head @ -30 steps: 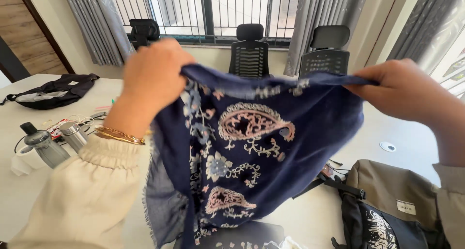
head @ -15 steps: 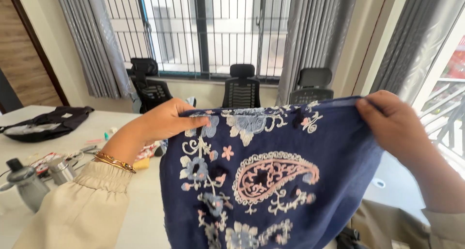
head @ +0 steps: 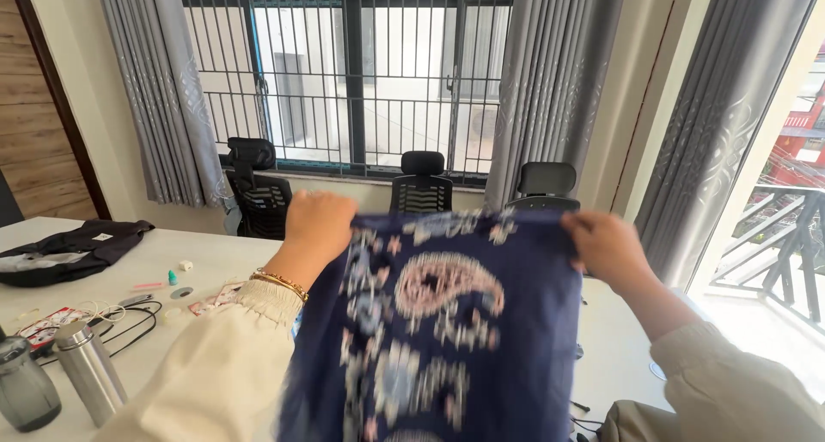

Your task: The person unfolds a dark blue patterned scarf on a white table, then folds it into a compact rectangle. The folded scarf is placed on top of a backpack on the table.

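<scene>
In the head view, both hands are raised in front of the window and hold a navy embroidered scarf (head: 447, 330) up by its top edge. The left hand (head: 320, 221) is clenched on the upper left corner, a gold bangle (head: 279, 283) on its wrist above a cream sleeve (head: 219, 369). The right hand (head: 608, 246) is clenched on the upper right corner. The scarf hangs down between them above the white surface (head: 223, 257), spread flat toward the camera, with a pink paisley motif (head: 447, 283) near its top and pale floral stitching below; the cloth is blurred, so finer detail of the pattern is hard to tell.

On the surface to the left stand a steel bottle (head: 86, 369) and, just beside it, a dark grey bottle (head: 21, 390). A black bag (head: 64, 251) lies farther back, with cables (head: 129, 317) and small items between. Three black office chairs (head: 421, 184) stand under the barred window (head: 361, 64), flanked by grey curtains (head: 550, 81).
</scene>
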